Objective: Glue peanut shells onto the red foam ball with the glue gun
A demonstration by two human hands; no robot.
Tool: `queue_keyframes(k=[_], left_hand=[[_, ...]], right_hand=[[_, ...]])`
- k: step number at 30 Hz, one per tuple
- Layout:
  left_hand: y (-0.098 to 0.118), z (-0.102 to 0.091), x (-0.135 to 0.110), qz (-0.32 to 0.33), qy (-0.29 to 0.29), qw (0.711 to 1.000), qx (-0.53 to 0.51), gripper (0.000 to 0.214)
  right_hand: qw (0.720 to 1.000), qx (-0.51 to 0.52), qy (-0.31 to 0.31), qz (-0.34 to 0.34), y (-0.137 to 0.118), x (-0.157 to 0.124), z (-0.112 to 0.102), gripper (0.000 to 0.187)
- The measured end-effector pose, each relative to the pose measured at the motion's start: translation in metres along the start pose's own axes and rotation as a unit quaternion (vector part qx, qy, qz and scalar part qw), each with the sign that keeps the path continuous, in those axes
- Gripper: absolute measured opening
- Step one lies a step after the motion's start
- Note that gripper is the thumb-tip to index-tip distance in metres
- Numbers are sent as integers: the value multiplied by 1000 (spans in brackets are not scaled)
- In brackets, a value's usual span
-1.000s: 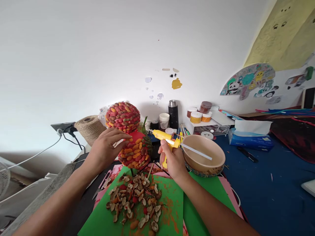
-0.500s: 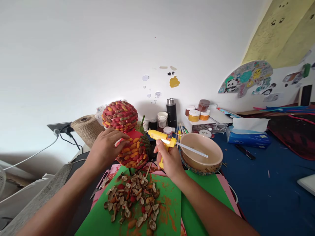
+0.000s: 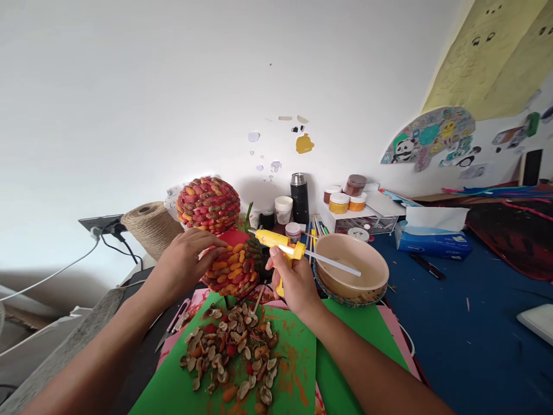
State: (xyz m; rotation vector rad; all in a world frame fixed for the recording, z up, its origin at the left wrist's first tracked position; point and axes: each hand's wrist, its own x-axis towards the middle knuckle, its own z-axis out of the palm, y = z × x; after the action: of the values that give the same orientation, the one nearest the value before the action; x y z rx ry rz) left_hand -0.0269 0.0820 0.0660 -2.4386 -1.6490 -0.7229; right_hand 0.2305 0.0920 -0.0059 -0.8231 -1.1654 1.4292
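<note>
Glue gun (image 3: 283, 243), aimed up-L, is gripped in R hand (image 3: 296, 282) mid-frame, forearm (image 3: 363, 357) angled in from lower R. L hand (image 3: 184, 257) is arched palm-down at shell-covered ball (image 3: 235, 266), L of ctr; whether anything's pinched can't be told.

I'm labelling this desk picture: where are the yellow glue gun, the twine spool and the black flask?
Yellow glue gun (image 3: 273, 238), head view: on its barrel.
Twine spool (image 3: 152, 232), head view: on its wound side.
Black flask (image 3: 299, 203), head view: on its dark body.
</note>
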Motion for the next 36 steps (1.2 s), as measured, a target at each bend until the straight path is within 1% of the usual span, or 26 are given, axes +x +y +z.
queue_keyframes(k=[5,9,11,15,19,23,30,36], left_hand=[[2,-1,1,-6,4,999,-40,38],[1,-4,0,-29,-8,996,-79,42],[1,-5,-1,-45,-2,995,-90,44],[-3,-3,-3,-68,31,995,-72,49],[-7,1,-4,-66,25,997,-41,53],[-8,5,-5,-66,18,997,-38,51],[-5,9,-4,-87,8,993,-74,40],[-3,9,-1,-93,2,993,-77,37]], right_hand=[[1000,-12,-6,-9,1,-1,-1,72],[1000,-18,-8,-9,2,-2,-1,71],[1000,-20,-8,-8,3,-2,-1,72],[1000,-26,-12,-4,3,-2,-1,73],[999,-26,-19,3,3,-3,-1,75],[999,-31,-19,0,3,-3,-1,75],[999,-36,-28,8,4,-5,0,73],[998,-47,-29,13,3,-6,1,78]])
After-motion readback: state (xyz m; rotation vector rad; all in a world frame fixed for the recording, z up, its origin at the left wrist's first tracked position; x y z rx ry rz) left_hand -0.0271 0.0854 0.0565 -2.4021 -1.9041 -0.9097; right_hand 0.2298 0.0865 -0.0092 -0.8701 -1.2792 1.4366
